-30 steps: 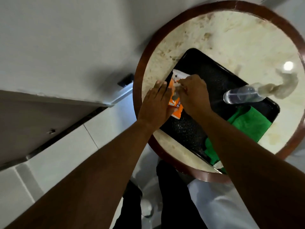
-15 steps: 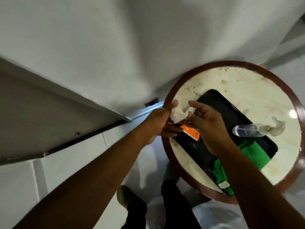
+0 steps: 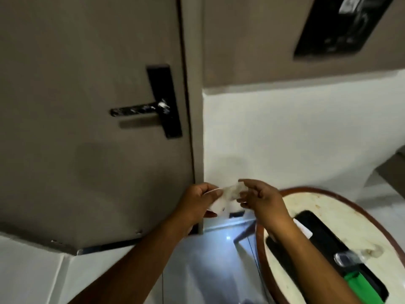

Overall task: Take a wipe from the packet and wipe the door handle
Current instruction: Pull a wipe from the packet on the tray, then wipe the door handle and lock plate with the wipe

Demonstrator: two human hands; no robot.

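Blurred all over, lower right worst: packet (image 3: 303, 229) just a pale sliver on the black tray (image 3: 315, 224), mostly hidden behind the right forearm, print unreadable. Spray bottle (image 3: 348, 258) a clear smear on the tray, green cloth (image 3: 361, 286) cut off at the bottom edge. Round marble-topped table (image 3: 341, 207) sliced by the right border. Black wall panel (image 3: 341, 25) clipped at the upper right corner, markings impossible to read.

Centre frame, low: wipe (image 3: 225, 199) stretched between both hands, crumpled and pale, hard to separate from the white wall behind. Left hand (image 3: 197, 202) pinching the wipe's left side, thumb on top, fingers curled under, closed snug on it. Right hand (image 3: 260, 199) nipping the right corner between thumb and forefinger, remaining fingers loosely spread, touching nothing else.

Door handle (image 3: 135, 109) up in the left-centre, a black lever pointing left from a tall black backplate (image 3: 164, 102) on the grey-brown door (image 3: 76, 84), with whitish smudges near its pivot. Wipe well apart from it, below and to the right, near the door's edge.
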